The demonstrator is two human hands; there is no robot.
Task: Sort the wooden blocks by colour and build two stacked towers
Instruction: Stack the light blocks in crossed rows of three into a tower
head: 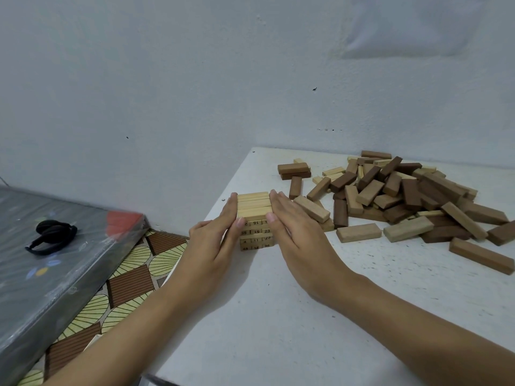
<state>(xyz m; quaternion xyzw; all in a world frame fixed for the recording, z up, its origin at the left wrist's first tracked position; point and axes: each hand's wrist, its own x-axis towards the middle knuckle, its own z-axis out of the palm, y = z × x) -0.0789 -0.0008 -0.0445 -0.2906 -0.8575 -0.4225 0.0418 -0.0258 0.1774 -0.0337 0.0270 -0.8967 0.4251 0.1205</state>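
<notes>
Left hand (pixel 212 240), right hand (pixel 297 232) press upright tower (pixel 255 204).

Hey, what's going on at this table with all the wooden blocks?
A person is steadying a short tower of light wooden blocks near the table's left edge. The left hand and right hand press flat against its two sides, apparently squaring it up. Numbers are printed on the block ends. To the right, a loose pile of mixed dark and light blocks lies unsorted on the white table. No dark tower has been started.
</notes>
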